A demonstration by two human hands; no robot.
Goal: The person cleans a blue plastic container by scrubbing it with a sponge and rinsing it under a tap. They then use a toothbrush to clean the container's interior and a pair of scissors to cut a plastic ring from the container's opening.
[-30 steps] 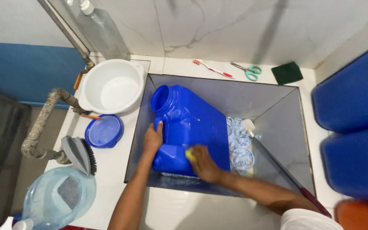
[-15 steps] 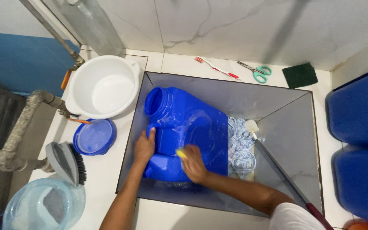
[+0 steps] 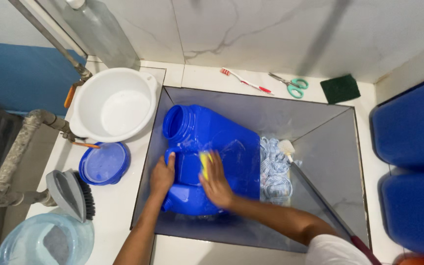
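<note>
Two hands (image 3: 187, 179) on blue jug (image 3: 212, 147); basin (image 3: 114, 105), lid (image 3: 104, 163) beside

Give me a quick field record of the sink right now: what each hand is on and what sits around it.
Left hand: resting on the blue jerrycan, near its handle recess
Right hand: pressing a yellow sponge against the jerrycan's side
Jerrycan: lying on its side in the grey sink, mouth open, toward the far left
Beside jerrycan: blue-white cloth in the sink
Left counter: white basin, blue lid, grey brush
Back ledge: toothbrush, scissors, green scouring pad
</note>
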